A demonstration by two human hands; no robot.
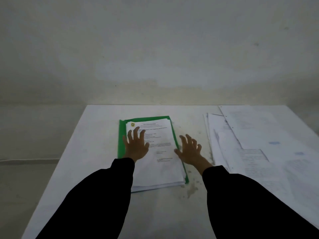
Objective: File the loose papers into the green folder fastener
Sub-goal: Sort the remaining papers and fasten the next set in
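Observation:
A green folder (121, 135) lies open and flat at the middle of the white table, with a stack of printed papers (162, 163) on it. The top sheet carries a yellow-green crest at its upper left. My left hand (136, 145) rests flat on the left part of the stack, fingers spread and straight. My right hand (189, 149) hovers or rests at the folder's right edge, fingers spread and slightly bent, holding nothing. The fastener itself is hidden under the papers or my left hand. Both arms wear black sleeves.
Several loose printed sheets (241, 144) lie fanned out over the right side of the white table (96, 135). A pale wall rises behind the table's far edge. The table's left edge runs diagonally, with floor beyond it.

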